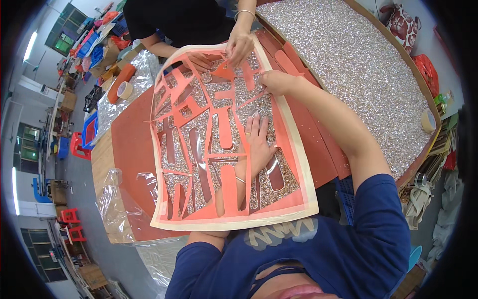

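A large cut-out sheet (291,149) of salmon-red strips with a cream border lies over a silver glitter surface (199,129) on a red board (132,149). My left hand (258,144) lies flat with fingers spread, reaching under the sheet's red strips, which cross over my forearm. My right hand (276,82) pinches the sheet near its upper right part. Across the table another person in black holds the sheet's far edge with one hand (239,46) and the other hand (200,62).
A big round glitter-covered board (358,65) fills the upper right. An orange roll (121,81) and a tape roll (125,90) lie at the far left, on clear plastic film (117,199). Another tape roll (428,120) sits at the right rim.
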{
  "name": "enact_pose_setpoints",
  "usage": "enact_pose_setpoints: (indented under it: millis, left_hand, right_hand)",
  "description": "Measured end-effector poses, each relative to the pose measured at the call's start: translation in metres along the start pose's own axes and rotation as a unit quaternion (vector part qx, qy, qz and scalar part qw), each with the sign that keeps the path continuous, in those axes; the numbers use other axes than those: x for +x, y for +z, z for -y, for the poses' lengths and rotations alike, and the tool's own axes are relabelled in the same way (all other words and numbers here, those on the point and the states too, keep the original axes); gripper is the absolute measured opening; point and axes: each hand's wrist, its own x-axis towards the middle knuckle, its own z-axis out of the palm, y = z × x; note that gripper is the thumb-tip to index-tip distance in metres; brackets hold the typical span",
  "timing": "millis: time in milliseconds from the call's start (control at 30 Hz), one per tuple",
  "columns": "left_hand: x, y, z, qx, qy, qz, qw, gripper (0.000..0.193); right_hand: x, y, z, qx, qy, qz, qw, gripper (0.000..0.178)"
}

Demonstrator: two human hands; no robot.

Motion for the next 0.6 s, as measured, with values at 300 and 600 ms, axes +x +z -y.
enact_pose_setpoints:
  millis: [300,600]
  left_hand:
    - [-0.003,0.0,0.002,0.017,0.009,0.005,1.0,0.087]
    - [-0.002,0.006,0.005,0.022,0.026,-0.047,0.998,0.085]
  right_hand:
    - [0.004,-0.003,-0.005,0.021,0.019,0.052,0.998,0.025]
    - [-0.031,-0.017,0.051,-0.138,-0.024,-0.037,0.99,0.014]
